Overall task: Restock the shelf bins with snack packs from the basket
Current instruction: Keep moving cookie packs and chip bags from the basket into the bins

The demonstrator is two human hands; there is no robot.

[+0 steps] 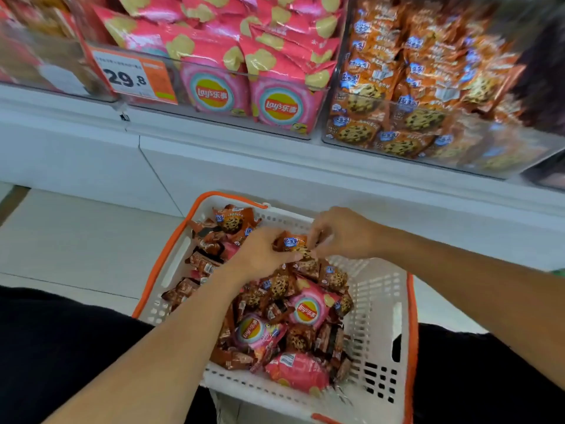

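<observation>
Snack packs (284, 310) fill the basket (376, 301), a white plastic basket with perforated, slotted walls and an orange rim, sitting on the floor below the shelf. Most of them are small crinkly foil packs in orange-brown, printed with chocolate-chip cookies; among them lie a few glossy pink chip packs (308, 310) with a round red-and-yellow logo, puffed like little pillows. They are heaped toward the basket's left and middle, and its right wall shows bare.

Over the far edge of the basket both hands meet on one cookie pack (295, 243). The left hand (263, 254) has its fingers curled around the pack's left end, thumb toward the middle. The right hand (342, 234) pinches the pack's right end with curled fingertips; the exact finger positions are blurred.

On the white shelf (214, 154) above stand clear plastic bins. The middle bin (214, 114) holds pink chip packs (220, 56) like those in the basket, two upright at its front wall and more piled behind. An orange-and-white price tag (133, 75) reading 29.8 hangs at its front left corner. The bin (458, 157) at the right is packed with the same orange cookie packs (422, 81). A third bin (46, 56) at the left edge is too blurred to read.
</observation>
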